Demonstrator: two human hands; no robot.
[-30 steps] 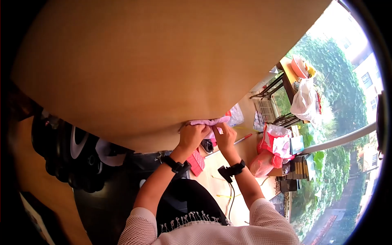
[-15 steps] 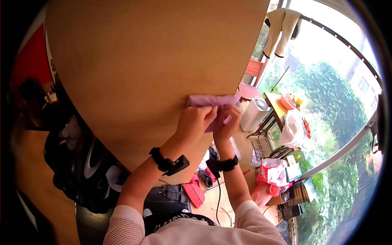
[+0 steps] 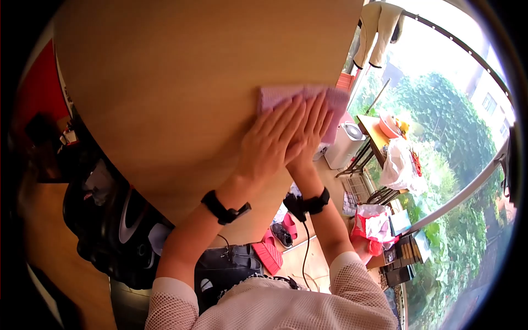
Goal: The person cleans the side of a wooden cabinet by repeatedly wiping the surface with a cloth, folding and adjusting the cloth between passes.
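A folded pink cloth (image 3: 275, 98) lies on a large, smooth wooden surface (image 3: 181, 93), close to its right edge. My left hand (image 3: 267, 140) rests flat on the cloth with its fingers stretched out. Alongside it, my right hand (image 3: 312, 124) also presses flat on the cloth, fingers extended, its thumb side partly hidden by the left hand. A corner of the cloth shows to the right of my fingers. Both wrists wear black bands.
A black padded chair (image 3: 115, 220) stands left of the wooden surface. On the right are a white appliance (image 3: 345, 146), a small table (image 3: 374, 132) with a bowl (image 3: 389, 126), and a red-and-white bag (image 3: 373, 225). Shoes (image 3: 282, 235) and a red dustpan-like item (image 3: 268, 257) lie on the floor.
Both hands have moved forward with the cloth. Their fingers were bent and pinching at the bunched cloth; now they lie straight on it, and the cloth is spread flatter.
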